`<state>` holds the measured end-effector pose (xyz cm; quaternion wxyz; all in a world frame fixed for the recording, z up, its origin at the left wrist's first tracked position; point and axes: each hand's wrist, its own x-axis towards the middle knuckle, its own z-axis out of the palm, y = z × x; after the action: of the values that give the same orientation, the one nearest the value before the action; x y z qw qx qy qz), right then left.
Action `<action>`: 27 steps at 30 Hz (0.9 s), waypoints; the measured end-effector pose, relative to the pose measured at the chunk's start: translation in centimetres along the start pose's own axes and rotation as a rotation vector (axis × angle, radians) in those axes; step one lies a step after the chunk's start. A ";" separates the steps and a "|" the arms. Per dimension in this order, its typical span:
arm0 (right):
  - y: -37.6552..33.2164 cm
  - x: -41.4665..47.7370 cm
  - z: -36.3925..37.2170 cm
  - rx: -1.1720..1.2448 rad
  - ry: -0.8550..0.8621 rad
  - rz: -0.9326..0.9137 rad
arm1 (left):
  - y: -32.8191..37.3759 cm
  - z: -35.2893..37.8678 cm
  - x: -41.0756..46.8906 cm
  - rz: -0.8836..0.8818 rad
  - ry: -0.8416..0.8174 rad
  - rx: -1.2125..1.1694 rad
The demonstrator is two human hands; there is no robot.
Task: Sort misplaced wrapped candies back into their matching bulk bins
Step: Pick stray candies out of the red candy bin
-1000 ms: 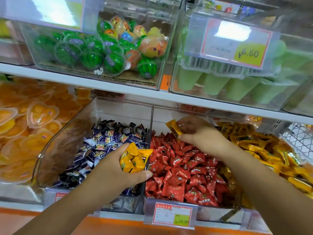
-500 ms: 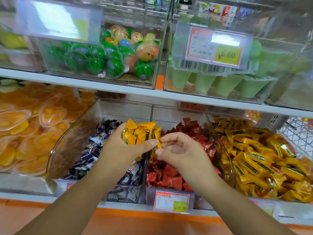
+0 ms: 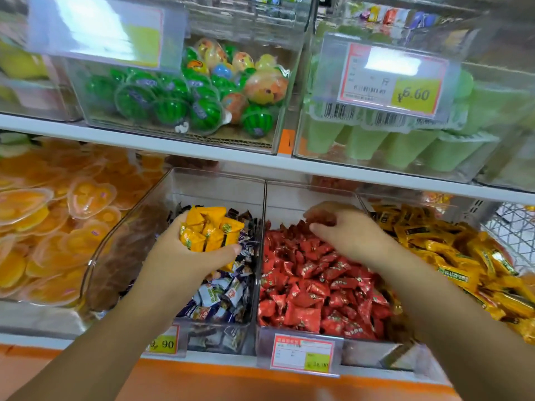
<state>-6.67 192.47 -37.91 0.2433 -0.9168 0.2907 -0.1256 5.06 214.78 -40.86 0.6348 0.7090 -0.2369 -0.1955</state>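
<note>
Above the purple-and-white candy bin [image 3: 217, 189], the bunch of yellow-wrapped candies [image 3: 208, 230] sits in the left hand [image 3: 185, 256], whose fingers and thumb are curled round it. Half a second ago the right hand [image 3: 347, 230] was pinching a yellow piece against this bunch. It has since moved away to the back of the red candy bin [image 3: 289, 198]. Its fingers [image 3: 321, 227] curl downward just over the red candies [image 3: 312, 285], and blur hides whether they pinch anything. Just right of that bin lies the heap of matching yellow candies [image 3: 451, 250]. The white shelf [image 3: 202, 151] above carries watermelon-shaped sweets [image 3: 170, 108] and green jelly cups [image 3: 405, 146].
</note>
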 end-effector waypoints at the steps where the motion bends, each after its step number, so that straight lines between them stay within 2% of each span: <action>1: 1.4 2.0 -0.6 -0.205 -0.064 0.041 | -0.2 0.2 -0.2 -0.005 -0.020 0.012; 3: 3.8 5.3 -0.6 -0.408 -0.211 0.131 | -0.8 0.6 -0.5 -0.039 -0.045 0.022; 7: 5.0 7.8 2.9 -0.448 -0.396 0.262 | -1.6 1.6 -0.7 -0.050 -0.066 0.119; 11: 4.0 7.6 5.2 -0.396 -0.401 0.120 | -1.2 2.1 -0.6 -0.036 -0.071 0.067; 14: 1.7 5.6 1.7 -0.223 -0.537 -0.037 | -0.9 2.2 -0.4 -0.049 -0.089 0.085; 16: 1.3 5.8 -1.0 -0.159 -0.514 -0.072 | -0.7 2.3 -0.2 -0.045 -0.077 0.077; 18: 2.3 7.2 -2.2 -0.146 -0.404 -0.018 | -0.8 2.3 -0.2 -0.019 -0.057 0.066; 19: 2.6 7.7 -2.3 -0.157 -0.412 0.039 | -0.6 2.4 -0.4 -0.018 -0.036 0.076; 23: 3.3 8.1 -0.4 -0.473 -0.630 0.181 | -0.8 2.3 -0.3 -0.040 -0.016 0.104; 27: 3.8 8.9 2.4 -0.407 -0.713 0.270 | -1.0 2.4 -0.4 -0.006 -0.018 0.081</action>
<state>-0.50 185.35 -41.15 0.1568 -0.8860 0.3245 0.2918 3.48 213.13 -42.17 0.6028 0.7332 -0.2481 -0.1938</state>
